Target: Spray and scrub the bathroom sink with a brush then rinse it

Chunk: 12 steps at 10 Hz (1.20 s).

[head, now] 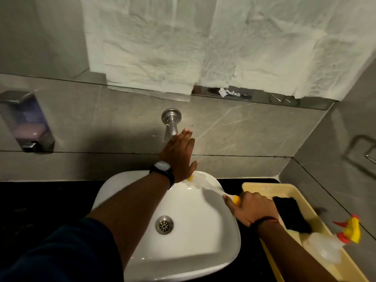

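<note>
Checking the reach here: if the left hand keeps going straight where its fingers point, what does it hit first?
Probably the steel faucet spout: the left hand points up toward it, fingertips already at its end. Contact is unclear.

We see the sink (183,231) on the counter (40,200), the tap (172,123) behind it, the tray (256,187) to its right.

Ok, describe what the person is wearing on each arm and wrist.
The left arm has a dark blue sleeve pushed up above the elbow, leaving the forearm bare, and a black wristwatch with a dark rectangular face and black strap. The right arm shows no sleeve in view; its wrist carries a thin dark band with a reddish thread. No gloves, no rings visible.
</note>
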Motion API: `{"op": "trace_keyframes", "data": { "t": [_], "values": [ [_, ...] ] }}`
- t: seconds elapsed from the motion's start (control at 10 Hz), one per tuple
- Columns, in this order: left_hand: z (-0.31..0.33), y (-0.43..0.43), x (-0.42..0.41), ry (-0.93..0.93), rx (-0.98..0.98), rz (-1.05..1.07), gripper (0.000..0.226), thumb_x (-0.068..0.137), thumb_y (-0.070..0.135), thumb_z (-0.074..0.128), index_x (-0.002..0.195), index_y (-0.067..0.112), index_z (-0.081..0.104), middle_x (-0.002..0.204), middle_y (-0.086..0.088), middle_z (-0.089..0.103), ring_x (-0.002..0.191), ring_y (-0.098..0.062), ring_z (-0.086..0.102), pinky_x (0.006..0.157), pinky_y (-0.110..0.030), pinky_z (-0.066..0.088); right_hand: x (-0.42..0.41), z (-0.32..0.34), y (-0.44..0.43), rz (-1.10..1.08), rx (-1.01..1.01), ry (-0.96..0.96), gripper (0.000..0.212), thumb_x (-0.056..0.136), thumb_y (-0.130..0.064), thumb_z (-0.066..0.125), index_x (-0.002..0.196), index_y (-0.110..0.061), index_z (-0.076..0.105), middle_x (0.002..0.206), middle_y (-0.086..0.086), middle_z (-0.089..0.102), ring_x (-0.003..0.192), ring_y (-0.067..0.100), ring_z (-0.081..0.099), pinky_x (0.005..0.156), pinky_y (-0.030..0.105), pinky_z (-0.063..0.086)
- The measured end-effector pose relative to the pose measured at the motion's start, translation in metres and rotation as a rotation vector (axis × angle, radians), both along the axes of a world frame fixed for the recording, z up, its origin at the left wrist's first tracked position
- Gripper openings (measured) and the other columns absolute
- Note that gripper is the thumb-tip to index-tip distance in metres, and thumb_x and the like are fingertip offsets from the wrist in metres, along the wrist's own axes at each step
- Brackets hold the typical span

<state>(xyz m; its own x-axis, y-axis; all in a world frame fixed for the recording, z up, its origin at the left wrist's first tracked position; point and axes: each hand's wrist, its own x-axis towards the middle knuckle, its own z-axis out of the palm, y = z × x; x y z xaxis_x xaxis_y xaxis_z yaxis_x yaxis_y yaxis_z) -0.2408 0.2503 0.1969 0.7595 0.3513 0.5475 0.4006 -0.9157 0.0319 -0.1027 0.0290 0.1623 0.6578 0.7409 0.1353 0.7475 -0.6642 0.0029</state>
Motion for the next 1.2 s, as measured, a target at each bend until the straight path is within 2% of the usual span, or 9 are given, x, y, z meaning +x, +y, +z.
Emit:
{"op": "trace_keyframes", "data": {
  "t": [0.1, 0.2, 0.5, 0.6, 0.7, 0.8, 0.9, 1.0, 1.2],
  "values": [
    [-0.005, -0.02, 0.022, -0.008, -0.033, -0.089, 0.063, 0.078, 0.04, 0.062, 0.128, 0.004, 0.047, 0.143, -0.02, 0.043, 0.136, -0.035, 0.032, 0.114, -0.047, 0.024, 0.025, -0.013, -0.032, -0.104, 0.064, 0.045, 0.064, 0.074, -0.08, 0.022, 0.073, -0.025, 0.055, 0.077, 0.004, 0.066, 0.074, 0.028, 0.063, 0.061, 0.033, 0.04],
    [-0.027, -0.061, 0.07, 0.024, -0.183, -0.185, 0.054, 0.081, 0.041, 0.058, 0.124, 0.008, 0.05, 0.135, -0.017, 0.051, 0.127, -0.034, 0.043, 0.104, -0.046, 0.037, 0.069, -0.038, -0.086, -0.246, 0.163, 0.137, 0.052, 0.084, -0.07, 0.03, 0.077, -0.023, 0.053, 0.081, 0.011, 0.068, 0.078, 0.035, 0.064, 0.064, 0.036, 0.047],
    [-0.119, -0.156, 0.189, 0.249, -0.32, -0.317, 0.049, 0.082, 0.045, 0.052, 0.118, 0.013, 0.049, 0.115, -0.011, 0.055, 0.102, -0.033, 0.051, 0.083, -0.044, 0.047, 0.159, -0.128, -0.129, -0.283, 0.02, 0.237, 0.038, 0.095, -0.053, 0.033, 0.096, -0.019, 0.051, 0.096, 0.014, 0.068, 0.09, 0.034, 0.063, 0.068, 0.038, 0.046],
    [-0.155, -0.18, 0.226, 0.311, -0.339, -0.316, 0.054, 0.077, 0.042, 0.055, 0.121, 0.011, 0.047, 0.122, -0.014, 0.053, 0.108, -0.036, 0.05, 0.088, -0.045, 0.046, 0.178, -0.164, -0.126, -0.243, -0.086, 0.223, 0.044, 0.096, -0.05, 0.035, 0.117, -0.016, 0.054, 0.121, 0.014, 0.058, 0.11, 0.03, 0.055, 0.086, 0.037, 0.047],
    [-0.181, -0.188, 0.244, 0.366, -0.378, -0.307, 0.068, 0.078, 0.04, 0.054, 0.135, 0.009, 0.034, 0.143, -0.018, 0.04, 0.13, -0.036, 0.037, 0.108, -0.047, 0.033, 0.188, -0.18, -0.123, -0.223, -0.122, 0.224, 0.049, 0.096, -0.048, 0.037, 0.124, -0.012, 0.053, 0.132, 0.016, 0.051, 0.121, 0.031, 0.049, 0.095, 0.037, 0.045],
    [-0.214, -0.194, 0.256, 0.445, -0.356, -0.248, 0.08, 0.081, 0.042, 0.05, 0.145, 0.009, 0.014, 0.155, -0.016, 0.02, 0.143, -0.031, 0.017, 0.115, -0.045, 0.013, 0.188, -0.193, -0.122, -0.135, -0.011, 0.263, 0.064, 0.097, -0.046, 0.031, 0.109, 0.007, 0.064, 0.119, 0.034, 0.06, 0.111, 0.046, 0.059, 0.085, 0.049, 0.057],
    [-0.227, -0.198, 0.258, 0.509, -0.385, -0.252, 0.082, 0.085, 0.047, 0.042, 0.146, 0.011, 0.002, 0.158, -0.014, 0.008, 0.145, -0.028, 0.003, 0.115, -0.04, 0.0, 0.182, -0.197, -0.126, -0.119, 0.038, 0.317, 0.084, 0.097, -0.053, 0.012, 0.104, 0.009, 0.068, 0.112, 0.036, 0.064, 0.106, 0.05, 0.061, 0.079, 0.055, 0.058],
    [-0.229, -0.198, 0.259, 0.57, -0.393, -0.249, 0.08, 0.087, 0.052, 0.034, 0.146, 0.012, -0.003, 0.158, -0.013, 0.003, 0.145, -0.026, -0.003, 0.112, -0.037, -0.007, 0.182, -0.206, -0.129, -0.106, 0.052, 0.392, 0.087, 0.093, -0.06, 0.012, 0.11, 0.007, 0.065, 0.119, 0.035, 0.061, 0.116, 0.049, 0.056, 0.09, 0.056, 0.053],
    [-0.187, -0.188, 0.253, 0.521, -0.408, -0.287, 0.081, 0.086, 0.055, 0.043, 0.146, 0.014, 0.007, 0.158, -0.013, 0.009, 0.144, -0.029, 0.005, 0.117, -0.043, 0.006, 0.187, -0.189, -0.116, -0.136, 0.164, 0.359, 0.067, 0.091, -0.042, 0.054, 0.139, 0.001, 0.038, 0.147, 0.023, 0.04, 0.14, 0.035, 0.031, 0.114, 0.044, 0.031]
  ]
}}
